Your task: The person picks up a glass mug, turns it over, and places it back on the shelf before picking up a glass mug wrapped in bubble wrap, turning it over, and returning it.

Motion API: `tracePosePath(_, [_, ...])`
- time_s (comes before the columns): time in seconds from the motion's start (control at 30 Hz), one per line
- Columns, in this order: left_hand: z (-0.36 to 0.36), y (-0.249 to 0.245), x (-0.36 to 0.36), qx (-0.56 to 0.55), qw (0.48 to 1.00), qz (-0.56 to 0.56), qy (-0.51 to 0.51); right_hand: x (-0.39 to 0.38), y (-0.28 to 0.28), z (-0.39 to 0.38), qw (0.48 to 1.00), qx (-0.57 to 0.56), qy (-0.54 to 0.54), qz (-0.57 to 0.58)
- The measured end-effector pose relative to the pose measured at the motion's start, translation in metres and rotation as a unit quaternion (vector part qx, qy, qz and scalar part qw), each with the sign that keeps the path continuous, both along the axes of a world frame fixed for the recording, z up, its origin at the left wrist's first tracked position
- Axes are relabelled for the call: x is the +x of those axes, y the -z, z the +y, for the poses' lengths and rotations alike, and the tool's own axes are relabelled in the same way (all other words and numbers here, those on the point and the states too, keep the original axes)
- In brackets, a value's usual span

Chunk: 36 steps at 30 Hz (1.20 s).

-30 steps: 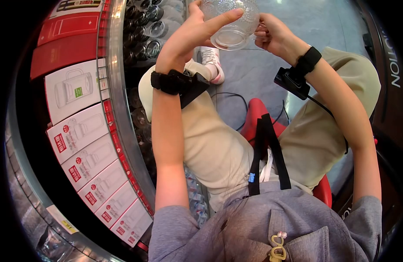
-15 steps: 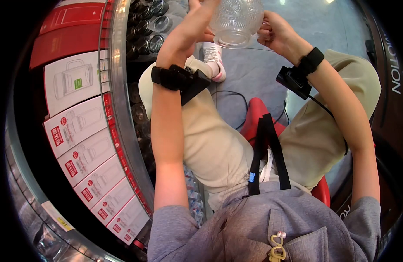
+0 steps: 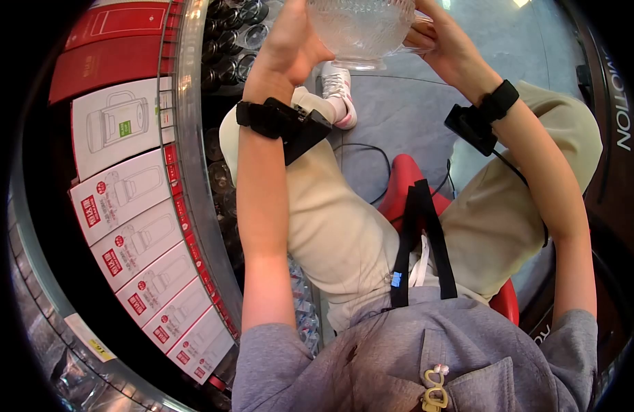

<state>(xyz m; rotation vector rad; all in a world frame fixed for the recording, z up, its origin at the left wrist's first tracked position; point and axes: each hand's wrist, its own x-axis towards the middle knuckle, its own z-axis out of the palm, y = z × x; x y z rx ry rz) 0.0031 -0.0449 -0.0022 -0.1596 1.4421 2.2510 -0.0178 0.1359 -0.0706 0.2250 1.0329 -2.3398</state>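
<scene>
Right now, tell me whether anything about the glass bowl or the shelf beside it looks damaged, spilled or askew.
Nothing stands out. The glass bowl sits whole between the left hand and right hand, no crack or chip showing, and the boxes stand in an even row.

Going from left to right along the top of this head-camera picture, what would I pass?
Red boxes → metal shelf rail → rows of glasses → left hand → patterned glass bowl, held by both hands → right hand → dark panel with white lettering.
</scene>
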Motion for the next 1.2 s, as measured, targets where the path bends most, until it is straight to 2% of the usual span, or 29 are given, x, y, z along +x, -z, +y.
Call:
tracePosePath(0.23, [0.003, -0.002, 0.000, 0.015, 0.999, -0.044, 0.003, 0.003, 0.000, 0.015, 1.000, 0.005, -0.017, 0.022])
tracePosePath(0.33, [-0.002, 0.001, 0.001, 0.006, 0.997, -0.065, 0.047, -0.001, 0.000, 0.021, 0.998, 0.013, 0.004, 0.061])
tracePosePath(0.43, [-0.004, 0.002, -0.001, -0.013, 0.994, -0.062, 0.089, 0.000, 0.000, 0.026, 0.998, 0.023, 0.023, 0.052])
tracePosePath(0.53, [0.002, 0.001, 0.002, -0.009, 0.993, -0.063, 0.095, 0.000, 0.000, 0.030, 0.998, 0.042, 0.027, 0.048])
tracePosePath(0.63, [0.006, 0.002, 0.005, -0.029, 0.996, -0.055, 0.058, -0.002, -0.003, 0.031, 0.996, 0.058, 0.011, 0.070])
tracePosePath(0.73, [0.005, 0.002, 0.003, -0.031, 0.997, -0.032, 0.060, -0.005, -0.013, 0.025, 0.991, 0.106, 0.010, 0.080])
tracePosePath(0.93, [-0.001, 0.004, 0.002, -0.042, 0.995, -0.039, 0.080, -0.004, -0.014, 0.011, 0.988, 0.134, 0.041, 0.066])
tracePosePath(1.03, [0.002, 0.005, 0.005, -0.033, 0.998, -0.025, 0.041, -0.008, -0.011, 0.016, 0.982, 0.164, -0.022, 0.087])
tracePosePath(1.13, [0.004, 0.013, 0.006, -0.124, 0.992, 0.037, 0.004, -0.005, -0.003, 0.019, 0.958, 0.263, -0.048, 0.108])
tracePosePath(1.2, [0.006, 0.018, 0.004, -0.126, 0.990, 0.056, 0.018, -0.009, 0.011, 0.024, 0.967, 0.205, -0.092, 0.121])
